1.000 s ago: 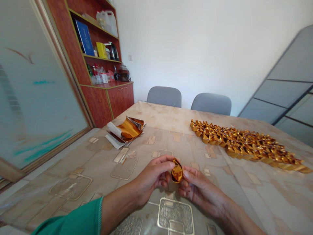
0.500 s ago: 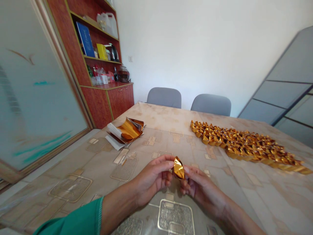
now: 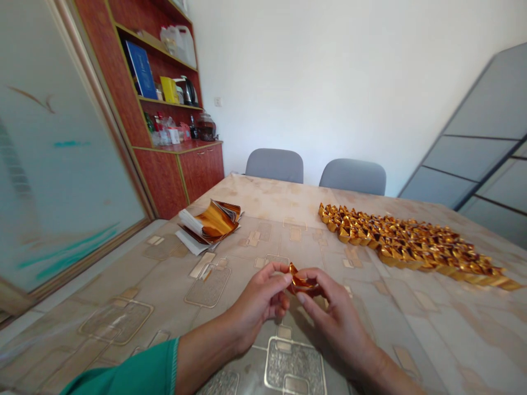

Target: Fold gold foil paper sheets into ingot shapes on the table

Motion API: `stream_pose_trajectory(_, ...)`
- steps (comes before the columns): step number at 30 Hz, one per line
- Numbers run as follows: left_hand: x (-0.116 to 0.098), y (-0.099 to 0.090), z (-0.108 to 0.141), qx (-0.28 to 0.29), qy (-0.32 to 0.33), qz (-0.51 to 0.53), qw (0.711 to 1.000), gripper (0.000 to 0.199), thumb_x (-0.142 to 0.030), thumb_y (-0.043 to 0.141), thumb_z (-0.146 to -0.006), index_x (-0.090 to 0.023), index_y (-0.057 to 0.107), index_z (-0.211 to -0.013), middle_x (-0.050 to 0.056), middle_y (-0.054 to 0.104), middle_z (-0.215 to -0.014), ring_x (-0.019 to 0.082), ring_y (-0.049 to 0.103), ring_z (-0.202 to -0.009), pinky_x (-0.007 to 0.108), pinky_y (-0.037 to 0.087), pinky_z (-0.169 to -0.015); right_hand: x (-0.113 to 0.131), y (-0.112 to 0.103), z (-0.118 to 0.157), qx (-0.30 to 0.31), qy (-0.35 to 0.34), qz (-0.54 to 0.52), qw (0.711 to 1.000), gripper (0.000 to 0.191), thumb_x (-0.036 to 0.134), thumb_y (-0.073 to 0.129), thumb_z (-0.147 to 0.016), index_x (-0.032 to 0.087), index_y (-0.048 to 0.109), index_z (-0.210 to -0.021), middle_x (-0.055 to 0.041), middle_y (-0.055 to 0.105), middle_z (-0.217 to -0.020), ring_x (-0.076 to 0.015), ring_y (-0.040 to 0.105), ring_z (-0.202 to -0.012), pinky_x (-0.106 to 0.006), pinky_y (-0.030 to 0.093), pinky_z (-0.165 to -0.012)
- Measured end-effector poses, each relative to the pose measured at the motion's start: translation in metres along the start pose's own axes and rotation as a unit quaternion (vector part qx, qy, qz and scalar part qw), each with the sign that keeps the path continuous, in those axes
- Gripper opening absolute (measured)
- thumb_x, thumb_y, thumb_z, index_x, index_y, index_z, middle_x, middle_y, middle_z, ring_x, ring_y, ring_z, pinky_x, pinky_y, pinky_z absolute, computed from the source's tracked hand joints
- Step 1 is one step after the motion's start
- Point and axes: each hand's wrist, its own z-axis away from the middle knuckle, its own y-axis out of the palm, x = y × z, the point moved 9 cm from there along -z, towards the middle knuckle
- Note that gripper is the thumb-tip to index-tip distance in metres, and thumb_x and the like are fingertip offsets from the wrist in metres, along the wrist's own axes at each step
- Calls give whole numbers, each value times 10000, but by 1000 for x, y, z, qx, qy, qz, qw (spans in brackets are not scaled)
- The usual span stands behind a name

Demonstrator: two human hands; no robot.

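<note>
Between my two hands, above the table, is a small folded gold foil paper ingot (image 3: 300, 283) with a pointed tip at its left end. My left hand (image 3: 263, 293) pinches that left end between thumb and fingers. Around the right side of the ingot, my right hand (image 3: 329, 302) has its thumb at the near edge and its fingers over the far edge. Part of the ingot is hidden by the fingers. Beyond my left hand lies a stack of gold foil paper sheets (image 3: 218, 220), curled up. Several rows of finished gold paper ingots (image 3: 403, 238) stand at the right.
The table (image 3: 263, 219) wears a patterned beige cover. Two grey chairs (image 3: 274, 164) stand at its far side, by the white wall. On the left are a red-brown shelf cabinet (image 3: 164, 181) and a frosted glass sliding door (image 3: 66, 153).
My right hand has turned over, its fingers now reaching across the top of the ingot. The ingot has tilted to show its hollow upper side. My left hand keeps its pinch.
</note>
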Motion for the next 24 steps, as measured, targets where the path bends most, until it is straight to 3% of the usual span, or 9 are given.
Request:
stream_pose_trajectory(5,-11,-9,2,-43,39,-87,995,339,-297,673,-779,-178,547,-1070,-11,609,-830,62,498,-561,197,364,-527,-8,-18,-9,-31,-15,68,997,176,256,550,-905,210,638,-1051,-69,718,-993,-212,659,-894,-341,511,-799)
stream_pose_trajectory(9,-16,-7,-1,-32,54,-104,993,325,-274,673,-738,-162,567,-1023,-15,594,-817,63,476,-572,206,358,-546,-29,-65,-18,-44,-14,226,973,150,287,535,-903,214,635,-989,-55,715,-941,-203,656,-826,-324,509,-760)
stream_pose_trajectory(11,-16,-7,-2,-29,52,-115,992,297,-263,659,-737,-152,579,-1001,-7,595,-824,66,473,-578,212,360,-551,-48,-101,-21,-67,14,328,942,152,294,526,-899,206,627,-970,-48,713,-876,-195,655,-759,-300,504,-700)
stream_pose_trajectory(13,-14,-8,-2,-27,50,-122,991,276,-240,641,-737,-148,587,-990,3,605,-847,69,477,-587,217,371,-562,-68,-132,-21,-75,59,463,881,167,293,533,-891,209,631,-997,-33,718,-878,-185,662,-775,-278,492,-699)
stream_pose_trajectory(15,-13,-7,-2,-20,53,-125,991,267,-216,625,-734,-148,592,-989,10,612,-874,71,482,-592,221,380,-569,-82,-154,-20,-87,84,509,852,131,289,559,-876,203,652,-911,-52,721,-853,-222,663,-800,-309,470,-700)
stream_pose_trajectory(19,-13,-5,-1,-6,60,-131,990,245,-201,610,-740,-152,600,-979,11,614,-885,74,487,-596,223,384,-570,-84,-167,-18,-110,106,587,795,137,275,613,-839,227,695,-938,-88,715,-948,-317,606,-963,-382,399,-737)
stream_pose_trajectory(24,-16,-5,-1,-7,69,-131,989,229,-196,600,-751,-154,613,-976,14,620,-889,74,491,-605,220,385,-578,-76,-176,-19,-127,122,656,734,182,265,578,-883,207,705,-766,-117,688,-907,-314,558,-937,-382,325,-718)
